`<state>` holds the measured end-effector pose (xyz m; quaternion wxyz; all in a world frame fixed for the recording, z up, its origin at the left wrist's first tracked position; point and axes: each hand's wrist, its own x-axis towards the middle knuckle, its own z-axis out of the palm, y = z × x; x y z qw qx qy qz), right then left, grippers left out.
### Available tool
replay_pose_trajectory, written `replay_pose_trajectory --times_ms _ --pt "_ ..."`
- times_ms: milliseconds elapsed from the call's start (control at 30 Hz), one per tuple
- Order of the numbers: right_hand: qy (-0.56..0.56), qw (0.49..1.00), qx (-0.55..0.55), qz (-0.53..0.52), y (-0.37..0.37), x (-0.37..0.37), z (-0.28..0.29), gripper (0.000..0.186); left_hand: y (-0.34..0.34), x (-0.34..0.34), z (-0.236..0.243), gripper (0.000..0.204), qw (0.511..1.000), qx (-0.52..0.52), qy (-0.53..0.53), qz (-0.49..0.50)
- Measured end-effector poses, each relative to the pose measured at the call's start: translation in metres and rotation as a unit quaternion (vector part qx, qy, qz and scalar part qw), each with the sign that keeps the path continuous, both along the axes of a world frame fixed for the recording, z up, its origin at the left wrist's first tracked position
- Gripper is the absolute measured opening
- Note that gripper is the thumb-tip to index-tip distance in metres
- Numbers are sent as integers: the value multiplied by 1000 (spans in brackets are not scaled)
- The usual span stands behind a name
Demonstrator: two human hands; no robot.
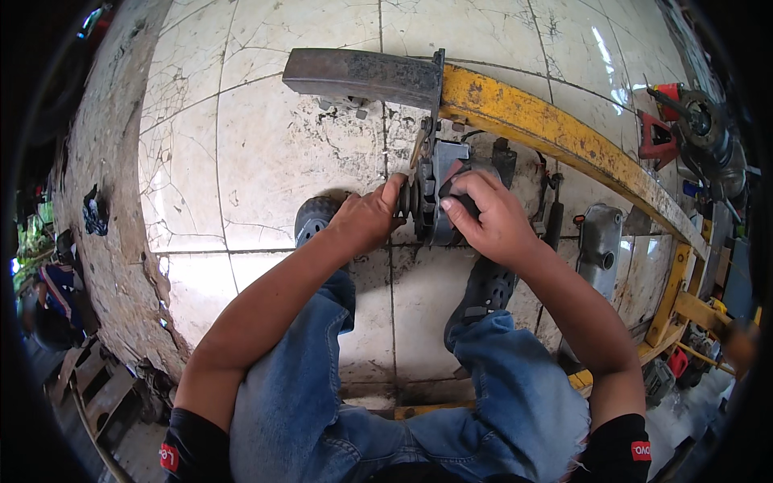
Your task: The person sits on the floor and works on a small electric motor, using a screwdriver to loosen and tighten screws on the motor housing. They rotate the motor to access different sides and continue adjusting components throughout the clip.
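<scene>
Between my feet is a grey metal machine part (441, 173), with a dark grooved pulley (411, 198) on its left side. My left hand (368, 217) is closed on the pulley, index finger stretched along its upper edge. Over the right side of the part, my right hand (498, 216) is curled with the thumb bent inward. A small reddish-brown piece like sandpaper (453, 171) sticks out by its fingers, which seem to press it against the metal. The right palm hides the part's right end.
A yellow steel beam (547, 121) with a dark end block (362, 76) arches just beyond the part. On the right lie a silver metal pan (600, 245) and a red stand (656, 137). My dark clogs (481, 294) flank the work on cracked white tiles (282, 161).
</scene>
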<state>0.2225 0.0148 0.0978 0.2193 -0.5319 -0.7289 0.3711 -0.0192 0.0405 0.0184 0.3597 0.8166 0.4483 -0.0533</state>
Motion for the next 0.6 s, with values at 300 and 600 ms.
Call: replay_pose_trajectory --times_ms 300,600 --pt "-110 992 57 -4 -12 -11 -9 26 -1 -2 -1 60 1000 1 -3 1" --pt "-209 975 67 44 19 -10 -24 47 -2 0 -1 60 1000 15 -13 -15"
